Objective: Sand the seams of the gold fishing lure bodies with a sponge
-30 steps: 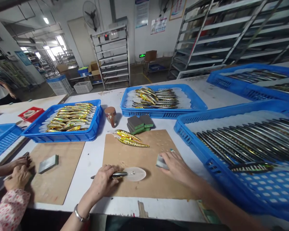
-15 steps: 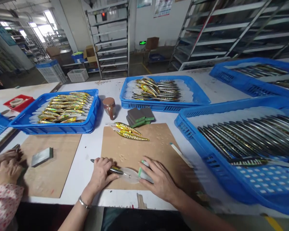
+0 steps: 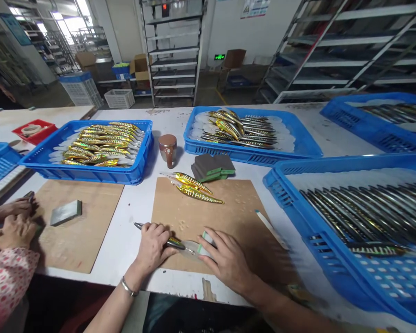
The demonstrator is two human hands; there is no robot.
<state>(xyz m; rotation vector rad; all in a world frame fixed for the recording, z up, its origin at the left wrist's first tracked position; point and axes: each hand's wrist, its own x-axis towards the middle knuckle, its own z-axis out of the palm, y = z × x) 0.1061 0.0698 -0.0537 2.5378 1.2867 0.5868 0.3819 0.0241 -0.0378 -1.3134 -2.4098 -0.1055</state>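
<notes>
Wall notice [image 3: 255, 8] is showing a warning triangle, print too small to read; green sign [image 3: 219, 57] is glowing, also illegible. Left hand [image 3: 154, 247] is resting palm-down, fingers pinching a dark-and-gold lure [image 3: 176, 243] that is lying across the brown board's [image 3: 190, 222] left edge. Right hand [image 3: 226, 259] is arching, fingers gripping a green-edged block [image 3: 208, 239] by the lure's clear lip; contact uncertain.
</notes>
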